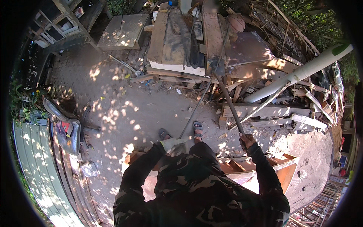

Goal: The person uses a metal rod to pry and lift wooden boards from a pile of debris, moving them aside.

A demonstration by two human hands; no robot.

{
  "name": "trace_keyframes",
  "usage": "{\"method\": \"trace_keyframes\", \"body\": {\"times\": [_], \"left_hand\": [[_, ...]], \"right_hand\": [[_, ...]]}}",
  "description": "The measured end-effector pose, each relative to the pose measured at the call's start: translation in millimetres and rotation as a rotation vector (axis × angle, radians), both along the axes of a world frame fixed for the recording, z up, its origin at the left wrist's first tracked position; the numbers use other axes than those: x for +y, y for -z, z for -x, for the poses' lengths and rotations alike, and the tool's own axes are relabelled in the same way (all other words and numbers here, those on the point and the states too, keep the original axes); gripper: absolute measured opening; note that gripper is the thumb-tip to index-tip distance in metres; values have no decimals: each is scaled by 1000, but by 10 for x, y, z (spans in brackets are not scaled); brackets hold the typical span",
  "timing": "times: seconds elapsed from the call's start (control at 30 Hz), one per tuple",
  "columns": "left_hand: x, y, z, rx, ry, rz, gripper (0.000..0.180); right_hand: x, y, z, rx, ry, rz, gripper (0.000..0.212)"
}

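Note:
My left hand [175, 146], in what looks like a pale glove, is low in front of my body, closed round the near end of a long thin rod [195, 108]. The rod slants away to the upper right over the ground toward the wood pile. My right hand [247, 141] is bare and wrapped round a thicker dark stick [230, 101], which leans away to the upper left. Stick and rod meet or cross near the edge of the planks; whether they are joined there I cannot tell. Fine detail of the left fingers is blurred.
Ahead stands a low bench of stacked planks [174, 41]. Scrap wood [261, 109] and a pale thick pole [298, 73] fill the right. A wooden drawer frame [283, 160] lies by my legs. At left are a worn chair [68, 130] and a green metal sheet [38, 162].

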State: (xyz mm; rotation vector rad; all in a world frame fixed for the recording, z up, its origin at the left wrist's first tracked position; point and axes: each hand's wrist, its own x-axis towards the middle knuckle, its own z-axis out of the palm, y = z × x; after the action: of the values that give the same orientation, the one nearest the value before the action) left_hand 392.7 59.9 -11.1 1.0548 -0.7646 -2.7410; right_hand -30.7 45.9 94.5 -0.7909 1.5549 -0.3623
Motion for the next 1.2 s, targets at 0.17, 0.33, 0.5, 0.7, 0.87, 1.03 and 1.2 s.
{"method": "trace_keyframes", "body": {"times": [0.17, 0.33, 0.5, 0.7, 0.87, 1.03, 1.2], "left_hand": [[261, 429, 64, 346, -228, -547, 94], [297, 179, 137, 392, -222, -510, 93], [357, 285, 200, 471, -328, -631, 80], [387, 102, 384, 294, -430, -510, 75], [449, 75, 579, 251, -470, -534, 75], [476, 35, 734, 261, -460, -512, 75], [640, 151, 836, 331, -499, -569, 70]], "right_hand": [[10, 89, 91, -351, 24, -212, 56], [105, 366, 268, -797, 93, -456, 66], [135, 610, 278, -834, 149, -405, 55], [225, 686, 213, -847, 365, -342, 36], [188, 696, 200, -731, 276, -277, 40], [222, 698, 86, -658, 288, -298, 45], [184, 656, -4, -590, 363, -342, 47]]}}
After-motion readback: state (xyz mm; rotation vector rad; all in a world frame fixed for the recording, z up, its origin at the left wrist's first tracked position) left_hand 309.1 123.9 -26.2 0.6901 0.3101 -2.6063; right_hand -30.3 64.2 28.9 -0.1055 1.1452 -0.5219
